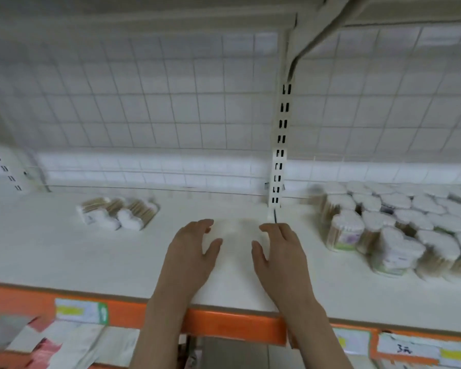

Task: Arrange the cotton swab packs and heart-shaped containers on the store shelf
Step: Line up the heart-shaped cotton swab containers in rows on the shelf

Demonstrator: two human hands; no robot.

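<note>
From the head view, my left hand (194,251) and right hand (280,251) hover spread and holding nothing over the white shelf board (51,251). The small cluster of clear cotton swab packs (117,213) lies far left; the crowded clear heart-shaped containers of swabs (399,225) stand right. Reaching carelessly rightward, I might topple the near ones over the orange shelf edge (232,326).

2 bare forearms (no sleeves).

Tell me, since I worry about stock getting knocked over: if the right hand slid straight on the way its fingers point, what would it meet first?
Probably the slotted upright post at the back of the shelf. The right hand points up and slightly left, over bare shelf; the heart-shaped containers sit off to its right. Depth is blurry, so not certain.
</note>
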